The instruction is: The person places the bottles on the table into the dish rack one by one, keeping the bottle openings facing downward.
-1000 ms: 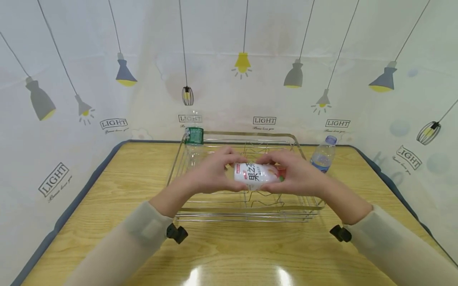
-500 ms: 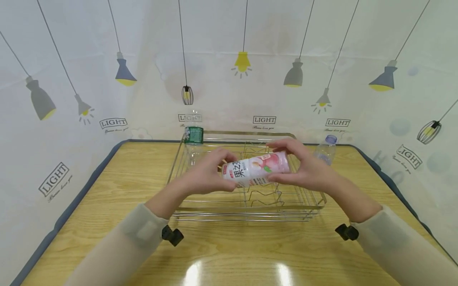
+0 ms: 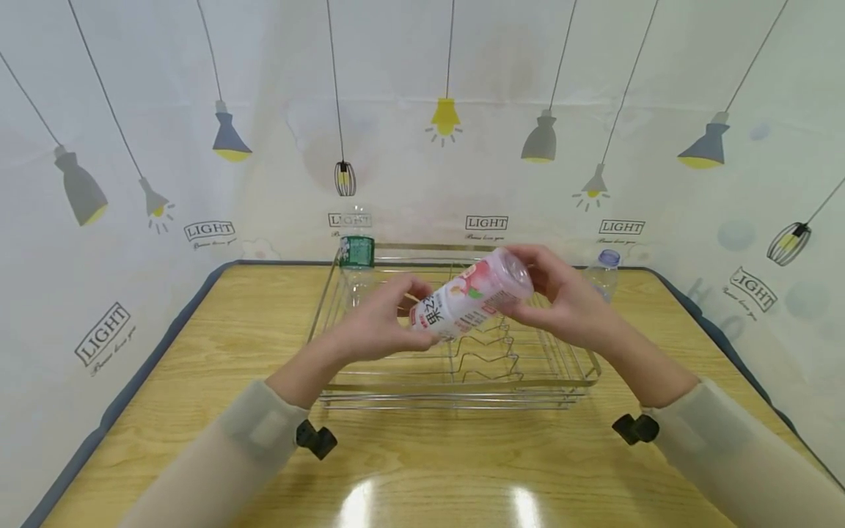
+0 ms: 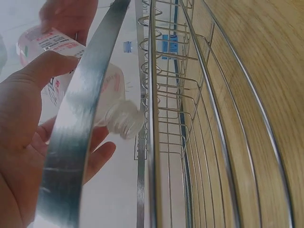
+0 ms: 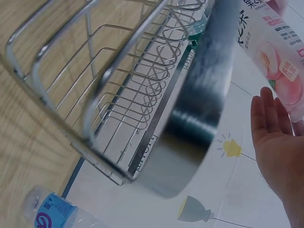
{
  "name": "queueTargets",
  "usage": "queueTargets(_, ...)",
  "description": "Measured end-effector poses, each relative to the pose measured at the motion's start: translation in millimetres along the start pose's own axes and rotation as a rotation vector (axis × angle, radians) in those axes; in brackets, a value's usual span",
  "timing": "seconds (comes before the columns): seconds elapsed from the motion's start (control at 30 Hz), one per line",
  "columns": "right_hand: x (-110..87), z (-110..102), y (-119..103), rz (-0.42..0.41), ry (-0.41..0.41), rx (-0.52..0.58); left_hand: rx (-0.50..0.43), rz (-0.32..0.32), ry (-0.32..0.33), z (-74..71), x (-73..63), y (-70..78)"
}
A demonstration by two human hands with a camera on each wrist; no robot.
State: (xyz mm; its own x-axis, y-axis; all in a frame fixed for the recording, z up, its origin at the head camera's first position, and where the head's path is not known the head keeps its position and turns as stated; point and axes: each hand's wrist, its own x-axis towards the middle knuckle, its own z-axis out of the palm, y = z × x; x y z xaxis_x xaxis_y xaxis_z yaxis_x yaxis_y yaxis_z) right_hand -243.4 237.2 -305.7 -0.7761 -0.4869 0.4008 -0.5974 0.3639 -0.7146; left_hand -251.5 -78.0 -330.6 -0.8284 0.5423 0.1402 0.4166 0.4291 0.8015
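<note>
Pink and white, the bottle (image 3: 464, 299) slants at the middle of the frame, over the wire rack (image 3: 422, 386), its long axis from lower left to upper right. The left hand (image 3: 378, 317) grips toward the neck; the right hand (image 3: 562, 297) holds the base.

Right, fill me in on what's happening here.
A person's left hand grips a white-and-pink plastic bottle toward its neck end, and the right hand holds it near the base, tilted neck down above a silver wire rack. A clear plastic bottle with a green label stands at the rack's far left corner; a blue-labelled clear bottle stands outside the rack.
</note>
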Motion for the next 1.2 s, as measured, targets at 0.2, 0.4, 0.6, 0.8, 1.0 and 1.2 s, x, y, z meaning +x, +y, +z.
queueTargets(0.2,9.0,2,-5,0.005,0.011,0.043,0.054,0.076,0.004,2.4,3.3,-0.6)
queueTargets(0.4,16.7,7,-9,0.016,0.016,0.112,0.053,0.078,0.023,3.0,4.7,-0.6)
queueTargets(0.6,24.7,14,-11,0.083,0.008,0.239,-0.072,0.009,0.021,3.0,2.8,-1.6)
queueTargets(0.8,26.2,25,-6,0.136,-0.053,0.313,-0.142,-0.012,0.043,0.3,3.1,-4.7)
queueTargets(1.0,27.1,36,-3,0.153,-0.065,0.315,-0.202,-0.028,0.059,-2.0,3.3,-5.2)
queueTargets(1.2,30.4,44,-6,0.205,-0.057,0.29,-0.205,-0.049,0.074,-2.6,3.0,-5.4)
